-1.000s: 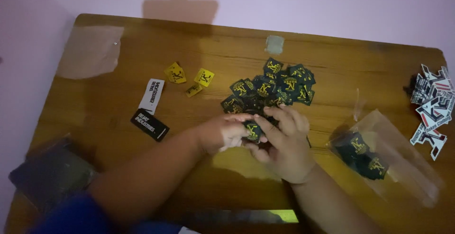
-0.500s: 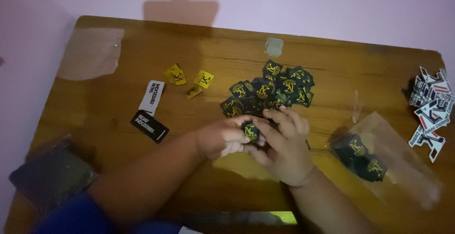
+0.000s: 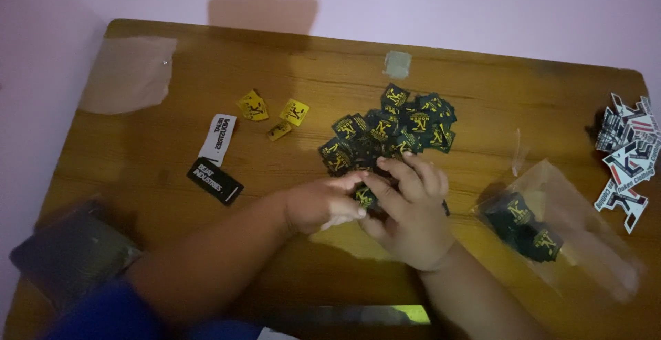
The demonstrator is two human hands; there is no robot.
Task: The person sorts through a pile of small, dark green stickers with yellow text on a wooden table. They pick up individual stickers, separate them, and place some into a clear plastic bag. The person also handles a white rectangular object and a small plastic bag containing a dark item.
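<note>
Brown wooden table, plain pale pink wall, dim light

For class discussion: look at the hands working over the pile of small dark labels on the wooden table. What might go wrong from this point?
1. The left hand and right hand crowd one dark label right beside the loose pile of dark labels; a nudge could scatter it.
2. The clear bag lies open near the table edge, so its labels might slip out.
3. The light is dim, so a miscount seems likely.
</note>
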